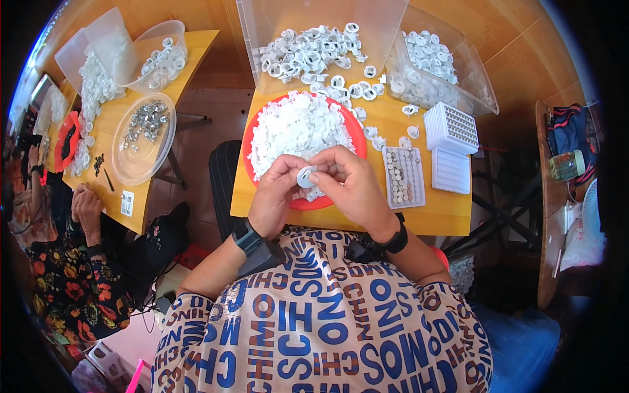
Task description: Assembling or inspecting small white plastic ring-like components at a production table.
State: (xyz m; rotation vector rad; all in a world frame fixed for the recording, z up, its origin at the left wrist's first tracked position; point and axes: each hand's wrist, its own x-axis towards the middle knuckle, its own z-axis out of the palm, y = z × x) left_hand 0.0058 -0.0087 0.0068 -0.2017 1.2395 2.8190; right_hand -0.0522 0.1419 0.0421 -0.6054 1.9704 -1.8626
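Note:
Between my two hands is a small white round plastic part, held above the near side of a red basin. My left hand pinches its left edge. My right hand has thumb and fingertips closed at its right edge. Beneath them the red basin is heaped with small white plastic pieces. Right of my right hand lies a white tray with small round silver discs in part of its slots. What the fingertips cover on the part is hidden.
At the back, a clear bin lies behind piled round white parts; another clear bin stands to its right. Stacked white trays sit at the table's right. A co-worker's hands rest at the left table, near a round tray of metal pieces.

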